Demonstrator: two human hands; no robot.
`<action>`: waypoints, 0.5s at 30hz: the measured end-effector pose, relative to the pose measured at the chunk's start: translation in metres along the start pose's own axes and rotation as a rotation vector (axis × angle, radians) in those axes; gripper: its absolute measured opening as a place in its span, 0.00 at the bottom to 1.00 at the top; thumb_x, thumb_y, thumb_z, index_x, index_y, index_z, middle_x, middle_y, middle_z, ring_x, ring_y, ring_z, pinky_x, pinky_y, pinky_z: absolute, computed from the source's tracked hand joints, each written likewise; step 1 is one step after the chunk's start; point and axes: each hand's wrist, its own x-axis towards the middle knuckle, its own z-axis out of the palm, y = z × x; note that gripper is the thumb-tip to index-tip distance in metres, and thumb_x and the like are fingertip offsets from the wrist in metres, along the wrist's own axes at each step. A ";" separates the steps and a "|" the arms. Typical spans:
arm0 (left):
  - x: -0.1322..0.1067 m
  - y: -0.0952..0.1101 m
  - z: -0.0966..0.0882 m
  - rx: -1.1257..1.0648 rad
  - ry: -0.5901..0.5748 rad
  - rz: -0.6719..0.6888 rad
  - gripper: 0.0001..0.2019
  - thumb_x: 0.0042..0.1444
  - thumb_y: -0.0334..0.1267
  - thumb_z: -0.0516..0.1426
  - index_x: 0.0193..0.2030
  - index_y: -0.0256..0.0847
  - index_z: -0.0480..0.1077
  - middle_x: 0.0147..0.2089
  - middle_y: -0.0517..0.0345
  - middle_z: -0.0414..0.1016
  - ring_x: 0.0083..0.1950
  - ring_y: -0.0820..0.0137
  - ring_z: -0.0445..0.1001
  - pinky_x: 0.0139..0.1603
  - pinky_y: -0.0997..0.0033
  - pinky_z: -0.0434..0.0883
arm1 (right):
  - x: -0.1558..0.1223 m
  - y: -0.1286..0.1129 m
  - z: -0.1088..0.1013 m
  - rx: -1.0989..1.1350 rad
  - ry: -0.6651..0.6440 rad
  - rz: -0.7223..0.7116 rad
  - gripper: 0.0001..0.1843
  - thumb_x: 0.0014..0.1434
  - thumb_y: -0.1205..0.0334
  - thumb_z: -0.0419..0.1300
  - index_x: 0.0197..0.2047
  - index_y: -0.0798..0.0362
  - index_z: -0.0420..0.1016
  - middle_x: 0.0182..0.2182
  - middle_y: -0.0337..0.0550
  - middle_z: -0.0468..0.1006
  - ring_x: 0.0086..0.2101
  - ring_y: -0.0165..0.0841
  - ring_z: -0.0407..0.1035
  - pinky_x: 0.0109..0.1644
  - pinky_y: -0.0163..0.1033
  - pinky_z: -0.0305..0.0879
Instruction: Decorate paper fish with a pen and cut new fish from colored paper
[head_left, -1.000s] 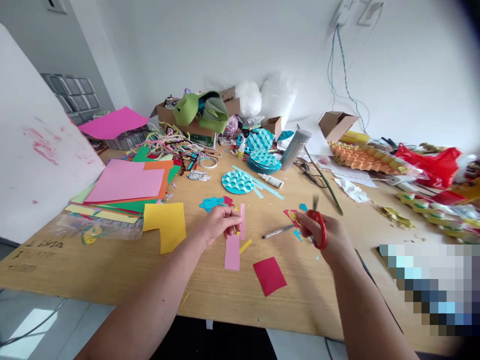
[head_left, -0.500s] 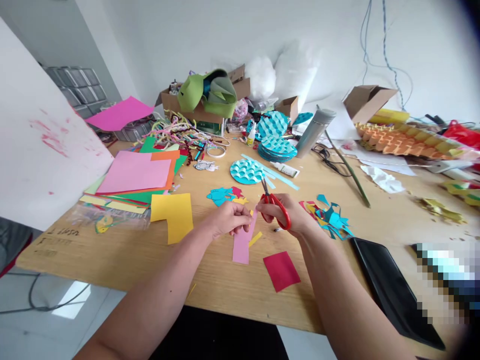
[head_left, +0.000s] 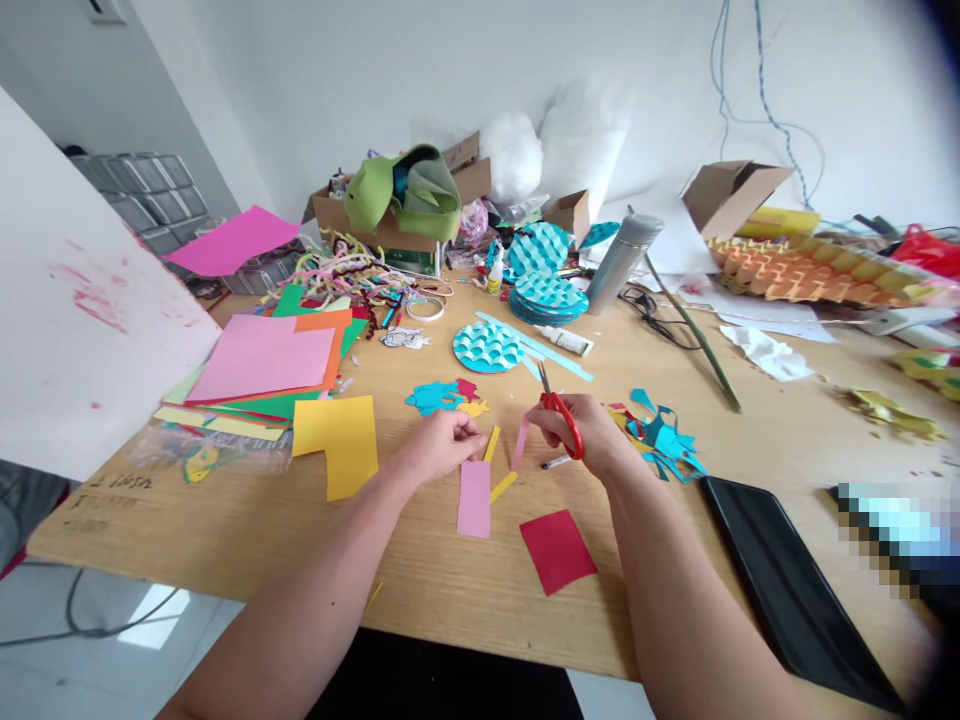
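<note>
My left hand [head_left: 439, 447] is closed, its fingers pinching a thin yellow paper strip [head_left: 491, 444] just above a pink paper piece [head_left: 474, 498] lying on the wooden table [head_left: 225, 520]. My right hand [head_left: 592, 437] grips red-handled scissors [head_left: 559, 410], blades pointing up and away. A narrow pink strip [head_left: 519, 445] hangs from that hand's fingers, between the two hands. A second yellow strip [head_left: 504, 486] lies beside the pink piece. A red paper rectangle [head_left: 558, 550] lies near the front edge.
A stack of coloured sheets [head_left: 262, 365] and a yellow cut sheet [head_left: 337, 440] lie at left. Teal paper discs [head_left: 489, 346], cyan scraps [head_left: 660, 440], a pen [head_left: 556, 462], a glue tube [head_left: 564, 340], a grey flask [head_left: 622, 262] and cardboard boxes [head_left: 390, 225] crowd the back. A black tablet [head_left: 787, 590] lies at right.
The scissors came from the right over to the pink paper. A narrow pink strip is now apart from the wider piece, and my hands have drawn slightly apart.
</note>
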 end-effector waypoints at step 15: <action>0.001 0.003 0.003 -0.314 0.031 0.050 0.04 0.43 0.32 0.64 0.24 0.36 0.73 0.23 0.58 0.73 0.23 0.75 0.68 0.23 0.77 0.62 | -0.012 -0.017 0.023 0.087 -0.050 -0.224 0.13 0.53 0.53 0.61 0.28 0.55 0.73 0.22 0.39 0.74 0.25 0.31 0.68 0.32 0.36 0.63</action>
